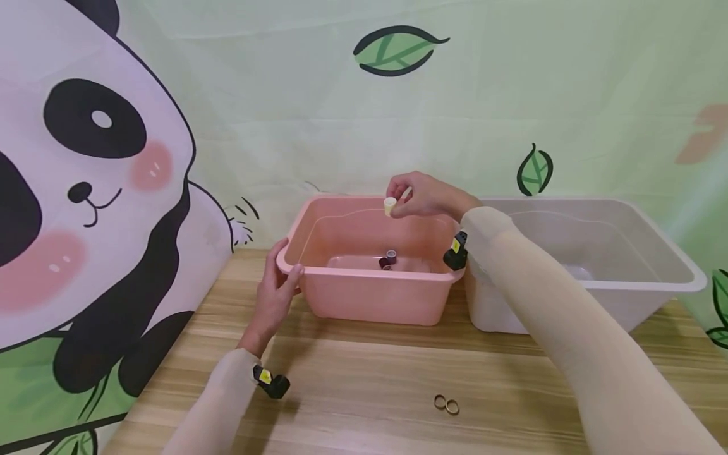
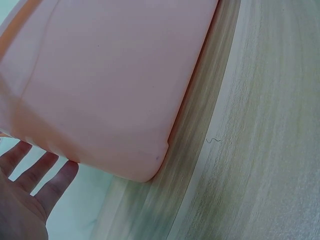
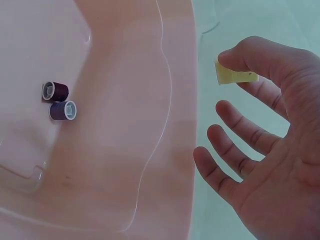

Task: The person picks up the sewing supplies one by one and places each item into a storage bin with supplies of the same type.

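My right hand [image 1: 426, 194] is above the back part of a pink plastic basin [image 1: 375, 297]. Between thumb and index finger it pinches a small spool of pale yellow thread [image 3: 235, 75], while the other fingers spread loosely. On the basin's floor two thread spools lie side by side, a dark maroon spool [image 3: 59, 91] and a purple-blue spool [image 3: 61, 111]. My left hand [image 1: 277, 297] holds the basin's left end by the rim, thumb on the front corner. Its fingers [image 2: 56, 185] touch the outside wall in the left wrist view.
To the right stands a larger whitish basin [image 1: 569, 309], partly behind my right forearm. Two gold-coloured rings [image 1: 446, 404] lie on the wooden table [image 1: 352, 385] near the front. A cloth backdrop [image 1: 296, 114] with a panda and leaves hangs behind.
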`<state>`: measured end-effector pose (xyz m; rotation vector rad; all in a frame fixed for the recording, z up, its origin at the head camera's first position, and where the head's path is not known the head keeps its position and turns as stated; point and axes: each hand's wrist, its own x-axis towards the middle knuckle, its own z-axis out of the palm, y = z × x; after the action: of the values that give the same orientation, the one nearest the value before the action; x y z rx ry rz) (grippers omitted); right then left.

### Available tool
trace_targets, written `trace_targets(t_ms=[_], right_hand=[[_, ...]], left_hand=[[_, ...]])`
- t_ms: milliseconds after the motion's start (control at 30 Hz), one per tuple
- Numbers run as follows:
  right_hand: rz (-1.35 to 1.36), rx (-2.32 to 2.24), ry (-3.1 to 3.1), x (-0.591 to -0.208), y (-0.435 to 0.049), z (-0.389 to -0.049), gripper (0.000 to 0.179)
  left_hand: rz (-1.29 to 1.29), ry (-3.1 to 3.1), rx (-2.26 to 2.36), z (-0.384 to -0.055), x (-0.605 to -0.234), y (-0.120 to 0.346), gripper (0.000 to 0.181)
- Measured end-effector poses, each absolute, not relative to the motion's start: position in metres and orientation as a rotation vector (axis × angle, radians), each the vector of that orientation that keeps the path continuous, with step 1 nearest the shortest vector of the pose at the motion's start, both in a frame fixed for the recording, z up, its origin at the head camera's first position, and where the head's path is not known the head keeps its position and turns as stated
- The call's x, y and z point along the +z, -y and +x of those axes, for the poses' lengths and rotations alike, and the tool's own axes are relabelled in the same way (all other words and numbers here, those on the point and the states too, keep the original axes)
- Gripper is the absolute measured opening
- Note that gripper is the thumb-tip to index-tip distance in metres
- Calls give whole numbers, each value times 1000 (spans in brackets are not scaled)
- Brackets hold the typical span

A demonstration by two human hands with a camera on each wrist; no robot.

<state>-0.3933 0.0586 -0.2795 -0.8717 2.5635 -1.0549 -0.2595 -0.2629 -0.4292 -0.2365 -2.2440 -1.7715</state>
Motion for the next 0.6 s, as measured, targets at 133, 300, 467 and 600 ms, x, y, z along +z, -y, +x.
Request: trace_targets(t_ms=[133, 300, 467, 600], right_hand=[[-863, -1052, -2567, -281, -59, -394, 24], [-864, -1067, -2564, -283, -60, -395, 23], [-828, -1030, -2582, -284, -62, -396, 30], [-822, -990, -2605, -285, -61, -398, 47]], left_hand=[[-245, 2237, -1777, -259, -429, 263, 63], [-252, 2230, -1790, -259, -428, 263, 64], [-245, 2231, -1790, -259, -429, 263, 63], [-238, 2234, -1786, -260, -430, 264, 63]])
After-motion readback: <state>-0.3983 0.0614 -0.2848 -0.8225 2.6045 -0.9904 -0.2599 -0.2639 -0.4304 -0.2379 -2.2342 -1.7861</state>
